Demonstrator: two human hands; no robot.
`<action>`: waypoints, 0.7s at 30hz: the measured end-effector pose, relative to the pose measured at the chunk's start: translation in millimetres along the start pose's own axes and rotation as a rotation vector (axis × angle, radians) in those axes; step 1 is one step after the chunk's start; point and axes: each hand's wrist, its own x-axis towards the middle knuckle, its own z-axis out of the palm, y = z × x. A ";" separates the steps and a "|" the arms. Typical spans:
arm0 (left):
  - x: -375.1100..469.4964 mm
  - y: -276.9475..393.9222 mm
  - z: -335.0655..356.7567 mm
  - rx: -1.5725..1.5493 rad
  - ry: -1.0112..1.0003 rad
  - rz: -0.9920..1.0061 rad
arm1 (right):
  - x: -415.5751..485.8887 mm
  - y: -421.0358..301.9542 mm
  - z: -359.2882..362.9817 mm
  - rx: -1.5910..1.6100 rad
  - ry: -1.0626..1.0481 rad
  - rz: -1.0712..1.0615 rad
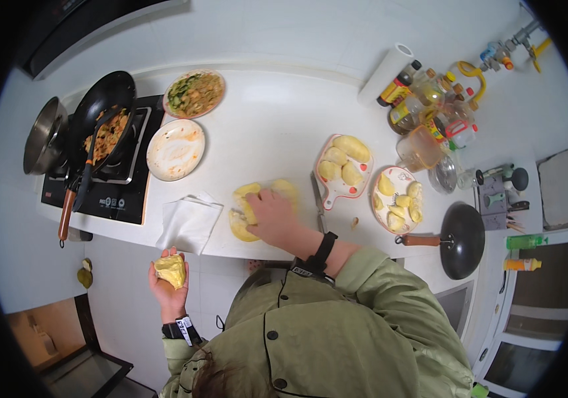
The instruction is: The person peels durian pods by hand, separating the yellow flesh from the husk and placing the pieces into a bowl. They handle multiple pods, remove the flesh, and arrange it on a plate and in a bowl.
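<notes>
My left hand [169,291], palm up in front of the counter edge, cups a lump of yellow fruit [170,270] that looks like durian flesh. On the counter, my right hand [273,219] lies over pale yellow fruit pieces [245,226]; its fingers touch them, but its grip is partly hidden. A knife [317,199] lies to the right of that hand. Beyond the knife, a small handled board [330,199] with strawberry prints bears several yellow fruit segments [353,148]. More segments rest on a patterned plate [394,174].
White napkins [189,224] lie near the counter edge. Left stand a stained plate [175,150], a plate of cooked food [197,94] and a wok [95,104] on the hob [137,199]. At right are bottles [405,114], a paper roll [386,74] and a dark pan [463,241].
</notes>
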 end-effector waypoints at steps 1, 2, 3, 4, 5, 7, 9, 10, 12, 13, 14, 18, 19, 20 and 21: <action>1.2 -1.3 1.9 -0.008 -0.030 -0.016 | -4.1 0.7 -0.2 0.015 0.056 -0.029; 0.7 -2.0 3.7 -0.016 -0.029 -0.026 | -7.5 3.1 -1.0 0.020 0.109 -0.064; 0.3 -3.0 5.9 -0.024 -0.015 -0.031 | -10.6 7.6 -3.1 0.049 0.179 -0.083; 0.6 -3.9 8.9 -0.022 -0.022 -0.035 | -13.5 12.8 -5.5 0.070 0.249 -0.107; 0.9 -4.8 12.3 -0.020 -0.037 -0.039 | -16.6 17.9 -7.8 0.093 0.283 -0.106; 2.4 -7.6 20.5 -0.006 -0.017 -0.030 | -31.2 39.0 -19.8 0.238 0.368 -0.081; 5.0 -11.3 29.3 -0.027 -0.019 -0.038 | -48.5 63.2 -32.6 0.434 0.401 -0.010; 7.2 -13.2 33.8 -0.034 -0.017 -0.039 | -56.8 75.1 -37.9 0.573 0.417 0.018; 10.2 -15.9 40.8 -0.015 -0.037 -0.032 | -73.5 99.7 -47.8 0.423 0.458 0.084; 11.2 -16.2 42.7 0.000 -0.023 -0.018 | -82.1 112.2 -53.0 0.269 0.543 0.005; 11.5 -15.9 45.2 0.010 -0.027 -0.007 | -92.7 119.5 -55.9 0.406 0.486 0.154; 9.7 -10.2 52.5 0.032 -0.003 0.056 | -128.5 143.1 -69.7 0.512 0.497 0.240; 7.7 -9.1 54.0 0.037 0.013 0.077 | -134.5 146.6 -72.0 0.488 0.519 0.216; 6.5 -9.4 55.2 0.041 0.029 0.097 | -140.7 150.2 -74.2 0.492 0.489 0.268; 4.4 -9.2 56.5 0.044 0.037 0.115 | -147.3 153.1 -77.4 0.519 0.465 0.317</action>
